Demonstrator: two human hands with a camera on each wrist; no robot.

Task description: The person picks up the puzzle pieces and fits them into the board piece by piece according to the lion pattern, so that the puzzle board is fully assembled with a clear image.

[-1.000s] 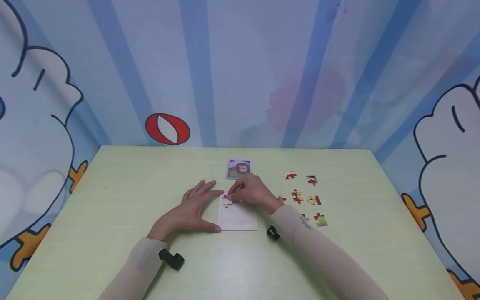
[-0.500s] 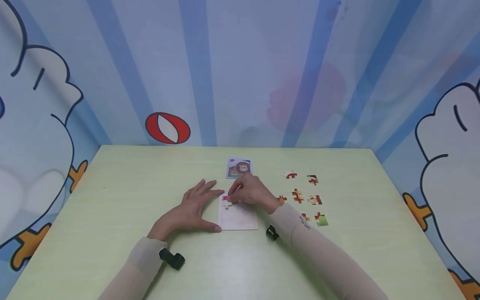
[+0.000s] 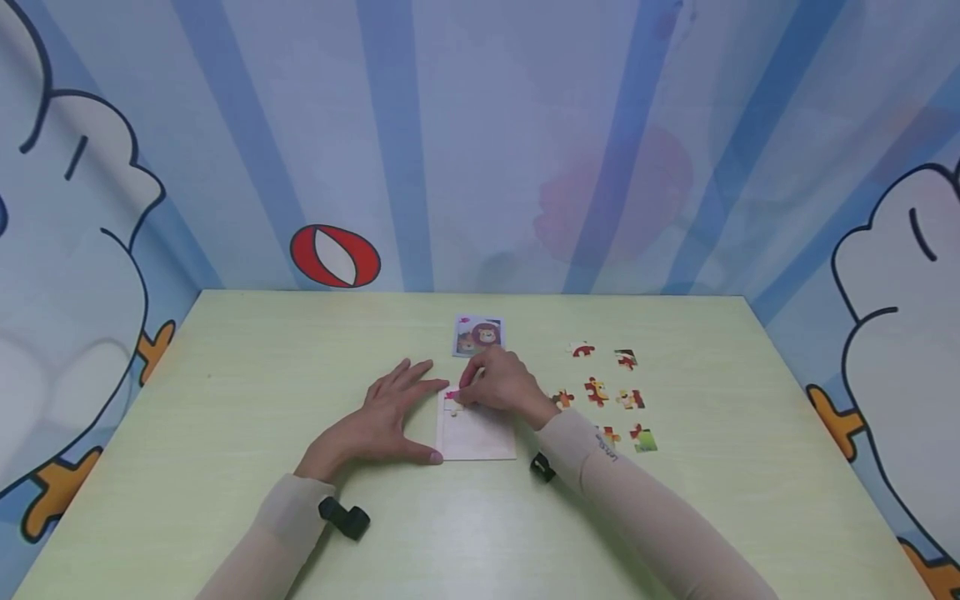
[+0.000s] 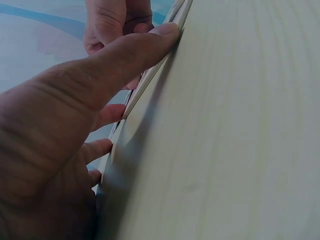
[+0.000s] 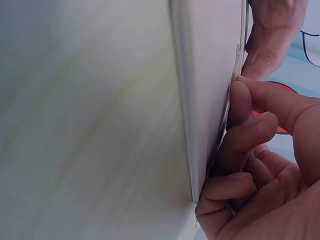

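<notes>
A white puzzle tray (image 3: 480, 437) lies flat on the table. My left hand (image 3: 382, 425) is spread along its left side, with the thumb at the lower left corner and the index finger near the upper left one. With curled fingers, my right hand (image 3: 498, 383) pinches a puzzle piece (image 3: 451, 402), pink and pale, in the tray's upper left corner. The right fingertips partly cover that piece. In the right wrist view, the thumb and index finger (image 5: 241, 97) meet at the piece's edge, low over the tray (image 5: 207, 75).
Several loose puzzle pieces (image 3: 596, 391) lie to the right, some partly behind the right wrist. A picture card (image 3: 478, 336) with a lion lies behind the tray. A printed cloth (image 3: 480, 167) stands along the table's far edge.
The right fingers and the pinched piece shift slightly in the tray's upper left corner. The left hand stays where it was.
</notes>
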